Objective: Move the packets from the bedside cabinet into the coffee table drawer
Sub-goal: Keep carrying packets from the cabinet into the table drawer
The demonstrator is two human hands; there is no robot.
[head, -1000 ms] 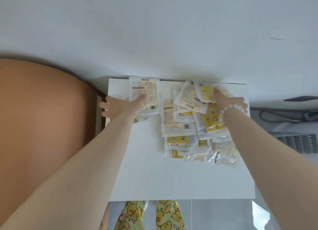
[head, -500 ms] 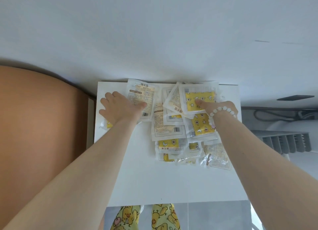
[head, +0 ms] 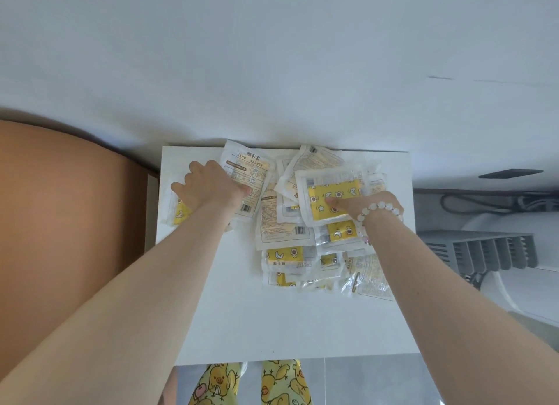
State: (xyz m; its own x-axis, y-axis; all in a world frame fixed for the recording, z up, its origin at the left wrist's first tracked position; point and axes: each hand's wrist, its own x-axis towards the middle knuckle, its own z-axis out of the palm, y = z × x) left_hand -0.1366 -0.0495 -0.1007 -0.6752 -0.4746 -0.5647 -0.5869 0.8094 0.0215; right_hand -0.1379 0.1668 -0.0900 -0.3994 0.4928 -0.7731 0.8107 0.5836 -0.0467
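Note:
Several clear and yellow hand-warmer packets [head: 290, 232] lie heaped on the white bedside cabinet top [head: 272, 323], toward its far edge by the wall. My left hand [head: 211, 189] grips a white "HAND WARMER" packet [head: 246, 177], thumb on top, with a yellow packet [head: 181, 214] under the palm. My right hand [head: 366, 204], with a bead bracelet at the wrist, pinches a yellow star-print packet [head: 329, 195] and holds it slightly lifted over the heap. The coffee table drawer is out of view.
A tan padded headboard or bed side [head: 60, 223] presses against the cabinet's left. A grey slatted rack [head: 484, 250] and cables [head: 484, 201] sit to the right. The white wall [head: 272, 71] backs the cabinet. My duck-print trouser legs [head: 251, 383] show below the near edge.
My left hand curled over the white packet and took hold of it. My right hand pulled the yellow star-print packet up and toward me. The camera drifted closer.

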